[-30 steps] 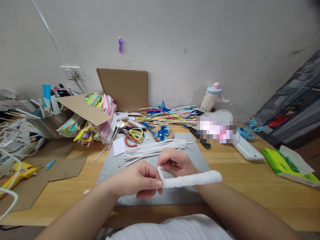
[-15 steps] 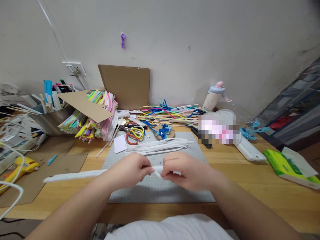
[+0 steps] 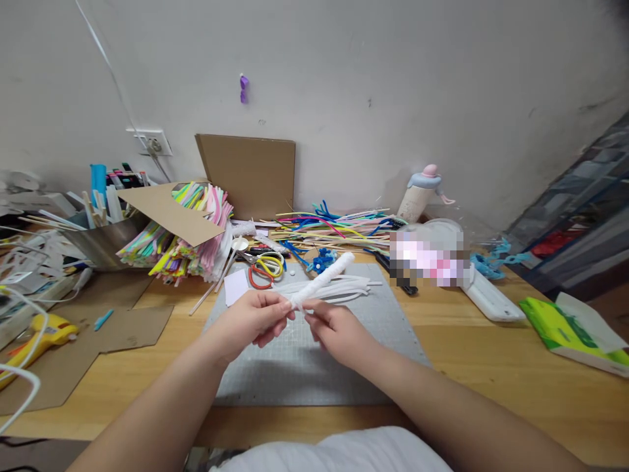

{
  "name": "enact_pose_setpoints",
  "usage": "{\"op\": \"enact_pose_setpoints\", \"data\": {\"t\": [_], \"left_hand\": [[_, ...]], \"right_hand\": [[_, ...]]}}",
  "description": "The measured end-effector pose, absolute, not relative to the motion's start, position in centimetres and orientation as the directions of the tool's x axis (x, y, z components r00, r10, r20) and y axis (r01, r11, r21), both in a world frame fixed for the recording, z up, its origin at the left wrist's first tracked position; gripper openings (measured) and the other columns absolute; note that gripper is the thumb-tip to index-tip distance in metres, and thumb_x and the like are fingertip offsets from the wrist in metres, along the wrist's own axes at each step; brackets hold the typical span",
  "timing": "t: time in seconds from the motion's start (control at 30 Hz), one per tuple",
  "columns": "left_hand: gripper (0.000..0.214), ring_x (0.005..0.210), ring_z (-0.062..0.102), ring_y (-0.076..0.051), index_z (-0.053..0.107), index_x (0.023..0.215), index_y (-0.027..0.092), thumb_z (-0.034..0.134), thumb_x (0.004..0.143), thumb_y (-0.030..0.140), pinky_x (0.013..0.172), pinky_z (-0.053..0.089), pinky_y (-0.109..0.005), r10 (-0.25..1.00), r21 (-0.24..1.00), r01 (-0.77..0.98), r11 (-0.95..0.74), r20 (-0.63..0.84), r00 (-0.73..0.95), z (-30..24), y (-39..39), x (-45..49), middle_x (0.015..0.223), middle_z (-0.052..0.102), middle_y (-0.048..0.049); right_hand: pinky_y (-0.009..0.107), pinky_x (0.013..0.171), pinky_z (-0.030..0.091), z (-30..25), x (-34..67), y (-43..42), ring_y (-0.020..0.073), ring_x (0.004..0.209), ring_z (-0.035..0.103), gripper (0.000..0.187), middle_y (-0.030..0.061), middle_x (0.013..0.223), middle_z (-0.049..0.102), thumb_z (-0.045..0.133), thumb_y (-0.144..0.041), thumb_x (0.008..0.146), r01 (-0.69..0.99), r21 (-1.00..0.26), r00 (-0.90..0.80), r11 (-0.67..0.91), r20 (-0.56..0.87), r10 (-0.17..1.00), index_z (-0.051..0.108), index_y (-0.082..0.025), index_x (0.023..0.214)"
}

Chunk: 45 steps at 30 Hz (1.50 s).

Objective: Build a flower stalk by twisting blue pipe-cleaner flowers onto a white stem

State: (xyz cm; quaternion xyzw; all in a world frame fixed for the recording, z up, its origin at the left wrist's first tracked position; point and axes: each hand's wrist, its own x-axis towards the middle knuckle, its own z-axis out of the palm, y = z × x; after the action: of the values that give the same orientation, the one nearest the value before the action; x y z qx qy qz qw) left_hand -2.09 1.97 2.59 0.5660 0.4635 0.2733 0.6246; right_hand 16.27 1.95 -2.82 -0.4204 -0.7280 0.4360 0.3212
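Observation:
A thick white fuzzy bundle of pipe cleaners [image 3: 327, 278] slants up and away to the right from my fingers. My left hand [image 3: 255, 321] is closed, pinching its lower end between thumb and fingers. My right hand [image 3: 339, 331] is closed as well, its fingertips pressed on the same end from the right, where a thin white strand seems to cross. Both hands are above the grey cutting mat [image 3: 314, 387]. Behind them lie several loose white pipe cleaners [image 3: 351, 288], partly hidden by the bundle.
Scissors [image 3: 269, 265], a white card [image 3: 236, 287] and a blue pipe-cleaner flower [image 3: 322, 261] lie towards the back. Coloured pipe cleaners [image 3: 189, 242] are bunched at left. A yellow glue gun [image 3: 49, 331] rests on cardboard; a tissue pack [image 3: 565, 331] is at right.
The white bundle, which pointed left past my left wrist, now points up and to the right. My hands have shifted slightly, and my right hand has turned to the bundle's lower end.

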Motion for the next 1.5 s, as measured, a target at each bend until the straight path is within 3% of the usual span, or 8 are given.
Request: {"op": "enact_pose_setpoints", "data": {"t": [0.2,0.47,0.7,1.0,1.1,1.2,1.33,1.5], "left_hand": [[0.024,0.033,0.029,-0.002,0.058,0.071,0.01,0.056,0.075,0.034,0.031,0.014,-0.018,0.788,0.933,0.024,0.36,-0.318,0.527,1.9,2.3,-1.6,0.047,0.046,0.0034],[0.023,0.03,0.029,-0.002,0.059,0.07,0.01,0.057,0.075,0.032,0.031,0.011,-0.017,0.661,0.876,-0.003,0.483,-0.362,0.658,1.7,2.5,-1.4,0.045,0.048,0.0023],[0.025,0.04,0.047,-0.008,0.059,0.069,0.01,0.057,0.074,0.035,0.036,0.026,-0.019,0.548,0.864,0.104,0.493,-0.401,0.734,1.6,1.8,-0.6,0.052,0.057,-0.0025],[0.025,0.038,0.03,-0.006,0.062,0.082,0.013,0.053,0.076,0.035,0.037,0.018,-0.019,0.398,0.863,0.413,0.292,-0.502,0.768,2.0,1.4,-0.7,0.047,0.047,0.0045],[0.025,0.045,0.038,-0.007,0.063,0.075,0.015,0.049,0.077,0.036,0.044,0.028,-0.019,0.554,0.821,0.571,0.004,-0.477,0.682,2.6,0.7,-0.7,0.055,0.054,0.0026],[0.028,0.053,0.045,-0.01,0.059,0.065,0.017,0.043,0.08,0.034,0.051,0.031,-0.021,0.748,0.687,0.688,-0.235,-0.325,0.579,3.0,0.3,-0.7,0.06,0.059,0.0013],[0.026,0.06,0.049,-0.014,0.057,0.066,0.019,0.041,0.08,0.033,0.055,0.031,-0.023,0.882,0.579,0.75,-0.321,-0.106,0.459,3.0,0.9,-0.8,0.064,0.059,-0.0002],[0.028,0.054,0.048,-0.013,0.057,0.068,0.019,0.04,0.081,0.038,0.051,0.031,-0.023,0.932,0.644,0.719,-0.26,-0.028,0.362,2.6,1.9,-1.5,0.061,0.056,0.0008]], "right_hand": [[0.03,0.073,0.047,-2.9,15.1,1.6,0.0146,0.082,0.057,0.024,0.0024,0.089,0.058,0.059,-0.026,0.077,-0.313,-0.949,-0.484,-0.046,0.118,0.867,0.052,-0.02,0.099],[0.026,0.057,0.045,-3.4,15.5,2.4,0.0119,0.058,0.055,0.024,0.0005,0.068,0.06,0.068,-0.033,0.069,-0.447,-0.87,-0.539,-0.208,0.077,0.838,0.059,-0.017,0.085],[0.026,0.06,0.044,-3.8,16.9,3.5,0.0142,0.065,0.055,0.026,0.0026,0.071,0.059,0.069,-0.041,0.065,-0.327,-0.942,-0.509,0.068,0.237,0.827,0.067,-0.017,0.077],[0.021,0.056,0.041,-1.5,18.7,3.8,0.01,0.063,0.053,0.022,0.0003,0.072,0.057,0.068,-0.033,0.069,-0.027,-0.978,-0.784,0.208,0.15,0.602,0.062,-0.013,0.073],[0.022,0.063,0.039,0.6,19.4,2.6,0.0105,0.07,0.053,0.014,0.001,0.075,0.058,0.059,-0.028,0.078,0.124,-0.85,-0.814,0.511,0.207,0.543,0.062,-0.014,0.078],[0.026,0.066,0.034,2.0,19.5,0.8,0.0117,0.069,0.05,0.014,0.0019,0.073,0.057,0.048,-0.019,0.084,0.296,-0.501,-0.822,0.814,0.301,0.484,0.061,-0.016,0.078],[0.03,0.06,0.026,1.4,18.6,-0.5,0.0137,0.061,0.045,0.019,0.0035,0.068,0.056,0.041,-0.011,0.082,0.522,-0.062,-0.792,0.85,0.334,0.511,0.054,-0.016,0.07],[0.028,0.055,0.024,-0.5,17.2,0.1,0.0142,0.06,0.051,0.019,0.0025,0.069,0.061,0.038,-0.023,0.088,0.672,-0.195,-0.637,0.714,0.338,0.692,0.053,-0.018,0.078]]}}
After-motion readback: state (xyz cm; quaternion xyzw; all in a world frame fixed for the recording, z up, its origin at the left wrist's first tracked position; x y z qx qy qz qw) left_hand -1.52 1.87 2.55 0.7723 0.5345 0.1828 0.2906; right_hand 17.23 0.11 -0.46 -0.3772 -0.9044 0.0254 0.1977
